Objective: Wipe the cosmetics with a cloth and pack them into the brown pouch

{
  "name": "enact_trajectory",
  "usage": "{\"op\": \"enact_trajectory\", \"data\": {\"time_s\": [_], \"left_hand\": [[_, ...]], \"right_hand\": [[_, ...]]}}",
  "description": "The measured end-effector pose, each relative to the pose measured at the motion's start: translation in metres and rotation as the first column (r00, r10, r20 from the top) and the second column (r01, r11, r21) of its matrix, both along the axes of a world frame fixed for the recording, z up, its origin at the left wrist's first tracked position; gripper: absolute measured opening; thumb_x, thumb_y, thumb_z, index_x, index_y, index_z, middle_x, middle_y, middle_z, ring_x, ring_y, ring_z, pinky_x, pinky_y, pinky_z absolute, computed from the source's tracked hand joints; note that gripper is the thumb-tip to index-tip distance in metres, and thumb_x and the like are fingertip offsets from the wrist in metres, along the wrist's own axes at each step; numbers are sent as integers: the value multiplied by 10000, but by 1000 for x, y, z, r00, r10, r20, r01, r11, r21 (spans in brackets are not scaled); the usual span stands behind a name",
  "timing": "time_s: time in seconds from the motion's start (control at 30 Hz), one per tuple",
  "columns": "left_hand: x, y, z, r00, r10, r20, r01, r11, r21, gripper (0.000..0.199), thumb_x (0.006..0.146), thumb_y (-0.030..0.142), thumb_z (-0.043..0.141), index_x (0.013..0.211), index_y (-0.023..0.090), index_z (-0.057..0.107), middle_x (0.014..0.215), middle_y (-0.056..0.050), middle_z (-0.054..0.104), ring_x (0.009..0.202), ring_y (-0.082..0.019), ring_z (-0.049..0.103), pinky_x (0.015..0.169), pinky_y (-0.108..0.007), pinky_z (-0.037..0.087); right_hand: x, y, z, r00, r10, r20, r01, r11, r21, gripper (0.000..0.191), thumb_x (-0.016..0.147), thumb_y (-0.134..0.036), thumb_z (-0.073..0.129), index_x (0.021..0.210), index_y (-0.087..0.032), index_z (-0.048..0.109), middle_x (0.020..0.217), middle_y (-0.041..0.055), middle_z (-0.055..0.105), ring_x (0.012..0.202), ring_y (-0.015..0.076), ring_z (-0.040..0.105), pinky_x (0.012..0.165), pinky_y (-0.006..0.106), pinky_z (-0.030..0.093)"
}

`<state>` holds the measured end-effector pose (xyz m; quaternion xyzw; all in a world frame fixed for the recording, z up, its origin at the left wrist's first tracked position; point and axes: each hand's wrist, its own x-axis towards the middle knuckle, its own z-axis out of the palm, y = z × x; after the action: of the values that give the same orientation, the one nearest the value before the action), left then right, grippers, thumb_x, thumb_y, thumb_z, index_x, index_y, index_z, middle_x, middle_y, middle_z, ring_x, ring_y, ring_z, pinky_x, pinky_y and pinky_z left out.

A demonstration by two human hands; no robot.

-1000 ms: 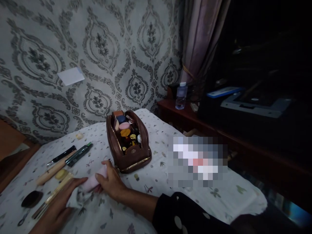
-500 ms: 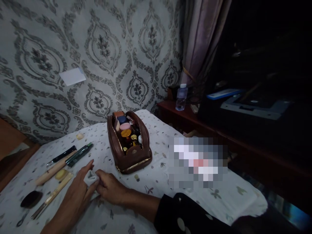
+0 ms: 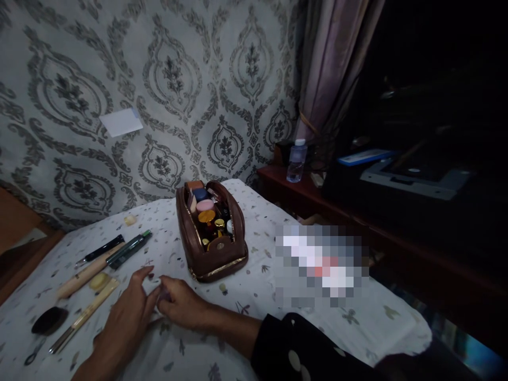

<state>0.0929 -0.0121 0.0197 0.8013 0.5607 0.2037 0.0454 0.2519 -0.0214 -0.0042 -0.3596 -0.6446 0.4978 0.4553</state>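
Observation:
My left hand point(image 3: 129, 309) and my right hand point(image 3: 182, 304) meet low over the bed, left of centre. Between their fingertips is a small white cloth or tissue point(image 3: 155, 282), mostly hidden by the fingers. Left thumb and forefinger curve around it, while the right fingers are curled closed against its other side. Just beyond them stands an open brown cosmetic bag point(image 3: 216, 264), filled with bottles, among them a pink lid point(image 3: 205, 205) and a gold cap point(image 3: 207, 216). A slim wooden-handled brush point(image 3: 85, 315) lies beside my left hand.
On the printed sheet point(image 3: 234, 349) lie a dark-bristled brush point(image 3: 50, 320), a green tube point(image 3: 129, 250), a black pen-like item point(image 3: 101, 250) and a yellow sponge point(image 3: 99, 281). A blurred patch covers something at right. A water bottle point(image 3: 297, 161) stands on the red-brown ledge point(image 3: 273, 177).
The white cloth, seen folded between my hands before, is now largely covered by my fingers. My left fingers have bent inward. The bag and the laid-out items stay in place.

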Motion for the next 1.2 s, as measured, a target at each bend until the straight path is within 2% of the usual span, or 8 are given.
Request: {"op": "enact_trajectory", "data": {"time_s": [0.1,0.17,0.33,0.47,0.63,0.83,0.97,1.2], "left_hand": [[1,0,0,983,-82,-162,89,995,36,366,932,418,317,1102,214,569,1087,-106,691,898,-283,701,744,-417,551],[-1,1,-1,959,-80,-272,92,995,30,373,938,387,299,1045,208,608,992,-101,720,801,-287,699,701,-414,541],[-17,3,-5,930,-37,-366,64,996,63,461,945,448,299,1101,163,626,950,-131,745,833,-314,707,738,-422,540],[-36,2,-6,943,-81,-322,91,996,17,506,949,547,309,1010,170,640,924,-118,724,854,-298,706,732,-400,547],[-67,-3,-9,948,-113,-298,151,983,108,550,921,656,326,900,198,630,928,-112,692,906,-300,677,776,-397,538],[-95,-13,-4,948,-119,-294,127,992,9,575,872,706,413,1014,181,598,1021,-124,667,999,-308,640,834,-396,516],[-103,-14,-1,961,-138,-241,120,989,-89,474,862,642,502,962,186,588,950,-91,669,904,-269,652,789,-361,508],[-98,-11,7,984,-177,-11,169,954,-248,398,829,592,591,874,196,601,802,-20,639,732,-201,605,650,-268,422]], "right_hand": [[-1,2,-3,1000,-3,-7,3,1000,17,263,675,-20,494,863,-203,504,675,-74,447,596,94,424,543,196,315],[-1,2,-4,1000,-13,10,12,1000,29,238,668,-15,506,813,-203,487,667,-77,436,594,90,408,551,196,318],[-1,2,-8,1000,11,-11,-11,999,-43,180,698,-56,559,755,-198,464,654,-84,435,590,77,387,534,180,306],[-6,5,-15,994,27,-102,-37,995,-93,179,728,-81,572,872,-186,553,712,-71,507,634,86,472,559,172,365],[-10,8,-18,986,49,-156,-78,979,-186,248,728,-62,566,948,-176,568,749,-58,553,649,98,559,595,188,451],[-9,10,-19,969,88,-229,-137,969,-206,223,778,-228,657,974,-172,566,786,-44,586,636,104,614,628,227,514],[-7,9,-17,974,99,-205,-135,976,-170,309,820,-406,661,1013,-173,601,805,-28,603,627,106,626,613,234,531],[-6,7,-12,956,65,-287,-130,969,-212,403,806,-501,661,1060,-194,602,822,-17,599,642,131,653,603,270,560]]}}
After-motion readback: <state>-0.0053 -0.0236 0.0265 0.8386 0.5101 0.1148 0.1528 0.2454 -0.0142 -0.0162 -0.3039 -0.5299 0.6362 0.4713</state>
